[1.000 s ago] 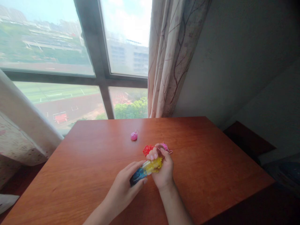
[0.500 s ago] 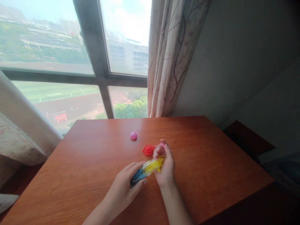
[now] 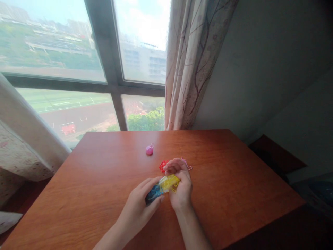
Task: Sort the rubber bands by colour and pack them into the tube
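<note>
My left hand is closed around a clear tube-like container that slants up to the right. Blue stringy pieces show in its near part, and yellow stringy bands, like small rubber bands, at its far end. Cupped at that end, my right hand has its fingers curled and the yellow bands against its palm. Just beyond its fingers lies a red bunch of bands, partly hidden. Some pink bands stick out behind the right hand.
A small pink pouch-like thing with a loop on top sits farther back on the brown wooden table. Behind the table stand a window and a patterned curtain. A wall rises at the right.
My right hand has moved slightly left, and its fingers now curl over more, covering part of the red bunch. The pink bands show more behind it. My left hand keeps its hold.
</note>
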Action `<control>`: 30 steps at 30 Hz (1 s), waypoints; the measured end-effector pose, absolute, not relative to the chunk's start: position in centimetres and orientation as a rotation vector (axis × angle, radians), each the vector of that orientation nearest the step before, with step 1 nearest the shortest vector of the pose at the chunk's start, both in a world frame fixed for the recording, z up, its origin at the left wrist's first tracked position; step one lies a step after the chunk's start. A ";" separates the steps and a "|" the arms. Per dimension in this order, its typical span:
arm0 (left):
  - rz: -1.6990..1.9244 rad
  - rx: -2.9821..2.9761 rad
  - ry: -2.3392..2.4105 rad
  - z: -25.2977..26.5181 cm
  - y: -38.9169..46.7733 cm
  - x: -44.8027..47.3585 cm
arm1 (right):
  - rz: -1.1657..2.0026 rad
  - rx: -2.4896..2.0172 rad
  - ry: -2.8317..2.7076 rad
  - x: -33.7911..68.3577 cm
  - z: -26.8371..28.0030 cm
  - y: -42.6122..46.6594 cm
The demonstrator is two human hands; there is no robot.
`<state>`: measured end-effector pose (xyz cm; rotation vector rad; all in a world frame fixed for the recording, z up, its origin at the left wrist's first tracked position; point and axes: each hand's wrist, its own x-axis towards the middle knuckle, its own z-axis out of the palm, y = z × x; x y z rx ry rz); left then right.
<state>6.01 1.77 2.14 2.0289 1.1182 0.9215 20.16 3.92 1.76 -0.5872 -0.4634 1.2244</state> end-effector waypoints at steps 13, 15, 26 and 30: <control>0.938 2.041 1.090 2.5 2.0 5.7 | 1.401 -0.481 -0.368 20.2 2.4 4.1; 0.928 2.036 1.091 2.7 2.0 5.7 | 1.411 -0.489 -0.297 20.4 2.6 4.1; 0.885 2.037 1.095 2.9 2.0 5.6 | 1.394 -0.439 0.037 23.2 1.5 5.2; 0.834 2.050 1.035 3.1 1.9 5.6 | 1.400 -0.388 0.011 23.8 2.1 5.3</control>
